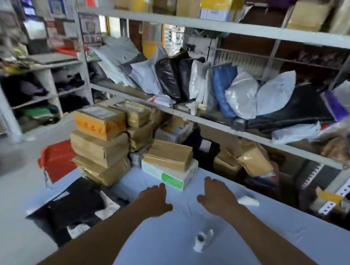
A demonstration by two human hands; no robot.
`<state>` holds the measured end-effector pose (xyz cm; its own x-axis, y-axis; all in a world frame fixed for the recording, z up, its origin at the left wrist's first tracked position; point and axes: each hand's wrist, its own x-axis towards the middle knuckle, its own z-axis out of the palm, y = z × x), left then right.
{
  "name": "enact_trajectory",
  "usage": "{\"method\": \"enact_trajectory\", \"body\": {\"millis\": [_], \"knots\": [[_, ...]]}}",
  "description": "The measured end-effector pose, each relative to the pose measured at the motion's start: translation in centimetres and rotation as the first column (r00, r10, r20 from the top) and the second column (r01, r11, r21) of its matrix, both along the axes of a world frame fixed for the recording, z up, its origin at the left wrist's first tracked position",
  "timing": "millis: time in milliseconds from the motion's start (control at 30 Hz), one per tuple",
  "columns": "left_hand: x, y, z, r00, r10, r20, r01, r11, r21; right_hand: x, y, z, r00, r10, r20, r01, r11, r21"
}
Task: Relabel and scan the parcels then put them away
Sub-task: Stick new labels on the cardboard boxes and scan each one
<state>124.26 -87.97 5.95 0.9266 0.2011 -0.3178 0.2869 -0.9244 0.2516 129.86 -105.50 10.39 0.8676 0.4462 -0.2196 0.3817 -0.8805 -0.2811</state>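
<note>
left hand (pixel 155 199): empty, fingers loose and stretched forward, over the table (pixel 264 257), just short of the white box (pixel 163 175).
right hand (pixel 219 197): also empty, fingers forward, thumb out, near the white box's right end. No contact that I can see.
nearest parcels: white box lies flat at the table's far edge, with the brown parcel (pixel 168 155) on top of it.
box stack (pixel 101 135): taped brown cartons piled left of the white box. Touching or just beside it, blur hides which.
black bags (pixel 78 206): poly bags at the table's left end, partly over the edge.
white device (pixel 201 240): small, on the cloth between the forearms. Probably the scanner, too blurred to confirm.
shelf (pixel 215 124): mailers (pixel 242 96) packed upright and leaning on each other. Likely the put-away spot.
handling, cartons: stiff cardboard with slick tape, probably moderate weight and not fragile-looking.
hold, cartons: one hand on each short end, fingers under the bottom edge. Take the brown parcel off first, since it could slide if both are lifted as a pair.
handling, bags: soft, light, slippery film that will sag and shift.
hold, bags: scoop from under or pinch a bunched corner, and flatten one face for the label.
</note>
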Motion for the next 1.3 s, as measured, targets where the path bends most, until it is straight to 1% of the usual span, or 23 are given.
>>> {"method": "enact_trajectory", "body": {"millis": [167,333,533,700,800,933,1000,1067,1100,1167,1233,1300], "knots": [[3.2,2.7,0.2,1.000,-0.013,0.020,0.012,1.000,0.012,2.4,3.2,0.7,0.999,-0.050,0.002,0.050,0.998,0.047],[7.5,3.9,-0.2,1.000,0.011,0.014,-0.011,0.999,-0.035,5.8,3.9,-0.3,0.993,-0.082,-0.086,0.090,0.992,0.090],[12.7,5.6,-1.2,0.995,0.097,0.010,-0.096,0.995,-0.037,12.4,5.5,-2.5,0.983,-0.090,-0.158,0.107,0.988,0.108],[16.6,8.0,-2.8,0.990,0.141,-0.023,-0.143,0.988,-0.064,16.7,8.3,-5.1,0.963,-0.135,-0.232,0.158,0.984,0.086],[19.4,10.1,-4.1,0.978,0.208,-0.013,-0.208,0.972,-0.109,19.3,10.2,-7.1,0.943,-0.184,-0.277,0.218,0.971,0.097],[22.7,12.8,-6.0,0.961,0.269,0.068,-0.256,0.955,-0.152,22.5,12.6,-9.3,0.895,-0.266,-0.358,0.340,0.927,0.160],[24.1,13.8,-7.1,0.941,0.318,0.116,-0.301,0.943,-0.141,23.9,13.6,-10.5,0.863,-0.312,-0.397,0.413,0.888,0.200],[25.2,14.3,-8.3,0.915,0.387,0.114,-0.374,0.920,-0.120,25.3,14.6,-12.1,0.829,-0.367,-0.422,0.495,0.832,0.248],[25.7,14.5,-9.0,0.905,0.414,0.096,-0.404,0.908,-0.110,25.8,15.0,-13.0,0.813,-0.395,-0.427,0.530,0.806,0.264],[26.3,14.9,-10.7,0.891,0.452,0.049,-0.444,0.888,-0.121,26.6,15.7,-14.5,0.803,-0.439,-0.402,0.561,0.786,0.262],[26.5,15.2,-12.0,0.892,0.449,0.051,-0.441,0.889,-0.121,26.9,16.2,-15.6,0.795,-0.481,-0.370,0.586,0.769,0.257],[26.6,15.4,-12.5,0.895,0.441,0.072,-0.432,0.895,-0.111,27.2,16.4,-16.4,0.771,-0.530,-0.354,0.626,0.732,0.268]]}}
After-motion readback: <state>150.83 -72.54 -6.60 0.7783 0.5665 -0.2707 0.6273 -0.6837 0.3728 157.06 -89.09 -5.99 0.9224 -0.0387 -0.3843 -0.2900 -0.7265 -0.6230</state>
